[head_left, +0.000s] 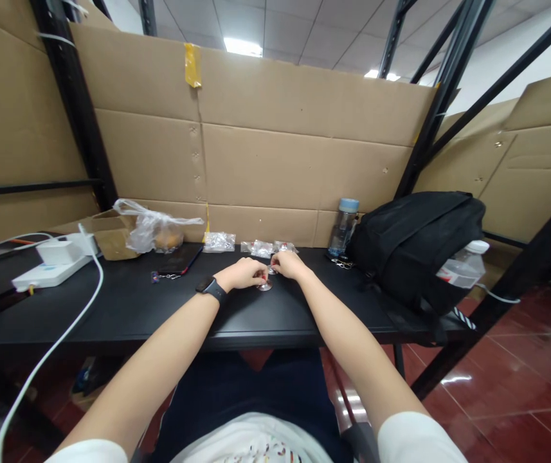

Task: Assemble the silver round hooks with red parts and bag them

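Both my hands are close together over the middle of the black table (236,315). My left hand (243,273), with a dark watch on its wrist, is closed in a pinch. Its fingertips hold the red top of a small clear round disc (265,286), shaped like a suction cup, which rests on the tabletop. Just to the right and slightly farther back, my right hand (289,263) also pinches something small. Under those fingertips shows a second shiny clear piece (271,270) with a bit of red, partly hidden by the fingers. Behind my hands lie several clear plastic packets (260,248).
A phone (179,260), plastic bag (157,233), white power strip (53,273) and white cable (75,321) lie to the left. On the right stand a water bottle (343,228) and black backpack (415,251). A cardboard wall (265,154) closes off the back.
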Available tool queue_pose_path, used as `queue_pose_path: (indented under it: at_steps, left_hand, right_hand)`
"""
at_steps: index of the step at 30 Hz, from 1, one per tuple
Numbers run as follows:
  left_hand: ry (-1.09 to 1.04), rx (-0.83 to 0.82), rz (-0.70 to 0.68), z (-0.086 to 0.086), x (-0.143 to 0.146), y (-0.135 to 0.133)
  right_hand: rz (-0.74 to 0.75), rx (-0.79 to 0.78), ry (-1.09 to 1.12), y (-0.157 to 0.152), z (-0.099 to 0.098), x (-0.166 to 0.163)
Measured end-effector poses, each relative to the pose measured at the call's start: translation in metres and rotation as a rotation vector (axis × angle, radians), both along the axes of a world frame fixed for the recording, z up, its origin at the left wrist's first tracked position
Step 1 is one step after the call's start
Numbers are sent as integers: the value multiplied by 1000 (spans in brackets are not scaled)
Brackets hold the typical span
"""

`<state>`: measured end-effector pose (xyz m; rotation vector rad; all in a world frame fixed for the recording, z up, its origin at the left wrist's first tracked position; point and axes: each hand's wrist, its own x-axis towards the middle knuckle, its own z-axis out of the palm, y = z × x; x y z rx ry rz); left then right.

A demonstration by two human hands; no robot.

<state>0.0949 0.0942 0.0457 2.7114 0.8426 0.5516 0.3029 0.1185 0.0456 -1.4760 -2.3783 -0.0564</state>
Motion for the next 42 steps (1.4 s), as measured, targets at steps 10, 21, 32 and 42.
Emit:
queue_pose_path:
  at_steps: [10, 21, 32, 42]
  left_hand:
    - [-227, 154, 301, 0, -8, 12]
    - [-435, 91, 515, 0, -11, 19]
    - [-664, -33, 391, -9, -4, 30]
    - [-676, -48, 350, -10, -1, 28]
  right_hand:
    - [-16, -14, 117, 1, 2, 2]
    - [150, 36, 709, 1, 5, -13]
    - [261, -438, 1190, -14, 5, -29]
    - [310, -526, 1261, -24, 13, -26]
